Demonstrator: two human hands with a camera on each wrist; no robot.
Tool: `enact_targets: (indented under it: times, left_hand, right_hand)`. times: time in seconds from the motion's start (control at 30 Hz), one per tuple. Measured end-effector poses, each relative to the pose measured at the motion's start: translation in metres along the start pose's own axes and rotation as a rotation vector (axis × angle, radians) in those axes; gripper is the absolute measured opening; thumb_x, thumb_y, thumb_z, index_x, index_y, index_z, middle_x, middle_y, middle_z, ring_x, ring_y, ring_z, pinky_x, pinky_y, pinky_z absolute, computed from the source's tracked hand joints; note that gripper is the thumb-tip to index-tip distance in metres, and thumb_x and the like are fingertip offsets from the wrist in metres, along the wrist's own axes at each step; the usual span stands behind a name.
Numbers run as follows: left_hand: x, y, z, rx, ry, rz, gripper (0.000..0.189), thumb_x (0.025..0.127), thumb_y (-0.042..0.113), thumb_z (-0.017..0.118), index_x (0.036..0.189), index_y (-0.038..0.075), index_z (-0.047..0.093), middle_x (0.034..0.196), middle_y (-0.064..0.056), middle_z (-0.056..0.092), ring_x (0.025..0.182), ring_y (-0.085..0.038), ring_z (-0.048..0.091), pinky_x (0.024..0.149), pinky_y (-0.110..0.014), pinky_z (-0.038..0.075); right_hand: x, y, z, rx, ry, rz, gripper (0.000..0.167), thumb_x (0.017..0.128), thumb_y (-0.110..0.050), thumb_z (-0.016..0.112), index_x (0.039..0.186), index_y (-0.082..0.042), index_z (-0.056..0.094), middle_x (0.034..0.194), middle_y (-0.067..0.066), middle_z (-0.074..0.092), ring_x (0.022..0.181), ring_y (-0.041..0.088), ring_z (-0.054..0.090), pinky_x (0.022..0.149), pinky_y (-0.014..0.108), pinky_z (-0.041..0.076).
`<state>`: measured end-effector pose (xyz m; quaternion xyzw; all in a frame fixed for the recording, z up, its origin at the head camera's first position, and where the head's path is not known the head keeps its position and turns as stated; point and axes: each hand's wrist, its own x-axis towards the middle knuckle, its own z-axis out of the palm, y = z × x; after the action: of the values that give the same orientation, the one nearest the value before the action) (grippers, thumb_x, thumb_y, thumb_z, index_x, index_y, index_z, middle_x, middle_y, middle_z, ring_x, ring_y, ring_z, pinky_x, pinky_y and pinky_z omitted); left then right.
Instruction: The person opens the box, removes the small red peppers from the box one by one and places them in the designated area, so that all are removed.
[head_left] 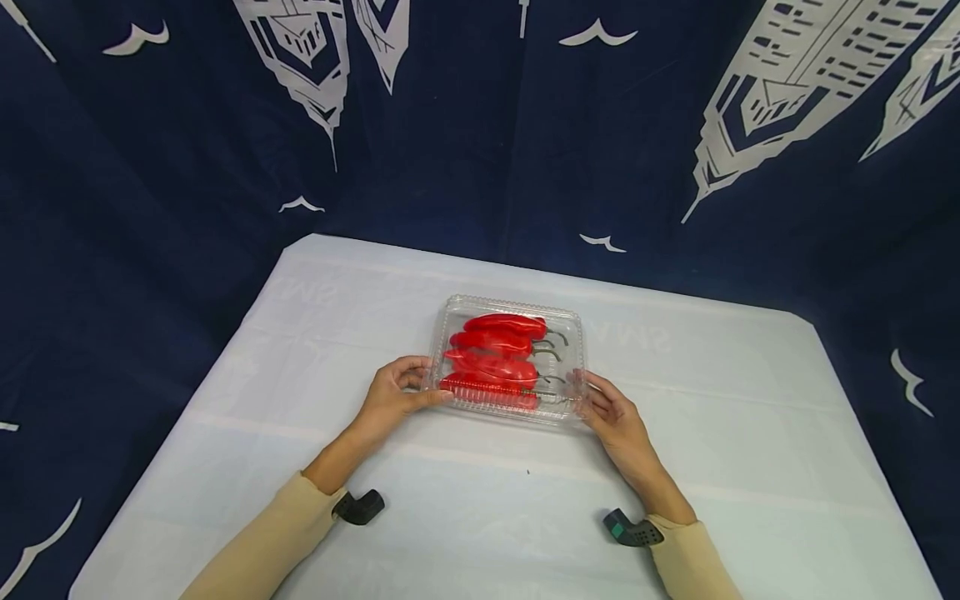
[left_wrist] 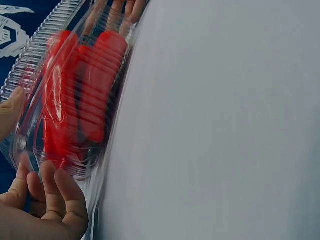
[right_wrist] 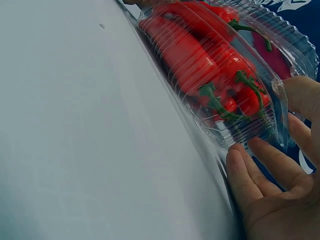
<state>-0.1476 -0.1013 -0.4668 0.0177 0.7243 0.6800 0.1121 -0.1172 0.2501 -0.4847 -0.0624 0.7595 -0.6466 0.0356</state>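
A clear plastic clamshell container [head_left: 513, 306] lies near the middle of the table with several red peppers [head_left: 495, 367] side by side in it. Their green stems [right_wrist: 217, 102] point toward the right end. My left hand [head_left: 393, 392] holds the container's left end, thumb along the near corner and fingers [left_wrist: 70, 192] at the end wall. At the right end, my right hand [head_left: 618, 421] grips the container between thumb and fingers [right_wrist: 240, 172]. The lid lies over the peppers; whether it is latched I cannot tell.
A white cloth covers the table [head_left: 480, 517]. Behind it hangs a dark blue curtain [head_left: 465, 167] with white building and bird prints. Each wrist wears a black device, one on the left [head_left: 360, 507] and one on the right [head_left: 632, 530].
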Motion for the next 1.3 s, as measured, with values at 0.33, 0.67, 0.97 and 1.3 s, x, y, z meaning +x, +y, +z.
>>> enact_targets:
  times: [0.33, 0.67, 0.97, 1.3]
  left_hand:
    - [-0.004, 0.005, 0.006, 0.115, 0.09, 0.082, 0.051, 0.074, 0.013, 0.09, 0.117, -0.003, 0.069, 0.102, -0.008, 0.057, 0.091, -0.02, 0.054, 0.079, -0.022, 0.047]
    - [-0.013, 0.006, 0.011, 0.189, 0.134, 0.154, 0.04, 0.079, 0.012, 0.086, 0.11, -0.006, 0.068, 0.098, -0.01, 0.055, 0.089, -0.02, 0.053, 0.079, -0.024, 0.047]
    - [-0.02, 0.006, 0.014, 0.25, 0.174, 0.215, 0.018, 0.09, 0.017, 0.076, 0.092, -0.001, 0.071, 0.098, -0.01, 0.058, 0.088, -0.018, 0.055, 0.081, -0.028, 0.048]
    - [-0.018, 0.003, 0.008, 0.265, 0.156, 0.186, 0.019, 0.089, 0.023, 0.078, 0.09, 0.005, 0.074, 0.099, -0.009, 0.062, 0.089, -0.019, 0.057, 0.081, -0.029, 0.048]
  right_hand:
    - [0.001, 0.001, -0.002, 0.008, -0.008, -0.014, 0.057, 0.098, -0.008, 0.063, 0.149, 0.0, 0.04, 0.151, 0.026, 0.044, 0.117, -0.003, 0.061, 0.094, 0.015, 0.05]
    - [0.001, 0.002, 0.0, 0.015, -0.009, -0.027, 0.056, 0.098, -0.006, 0.063, 0.149, 0.002, 0.041, 0.151, 0.028, 0.043, 0.117, -0.002, 0.062, 0.095, 0.015, 0.05]
    - [0.0, 0.001, 0.0, 0.007, -0.015, -0.037, 0.055, 0.099, -0.007, 0.062, 0.149, 0.001, 0.041, 0.149, 0.028, 0.046, 0.119, -0.002, 0.061, 0.096, 0.015, 0.049]
    - [-0.001, 0.001, 0.0, -0.012, -0.013, -0.012, 0.056, 0.099, -0.009, 0.062, 0.149, 0.001, 0.04, 0.148, 0.03, 0.045, 0.117, -0.002, 0.061, 0.094, 0.014, 0.05]
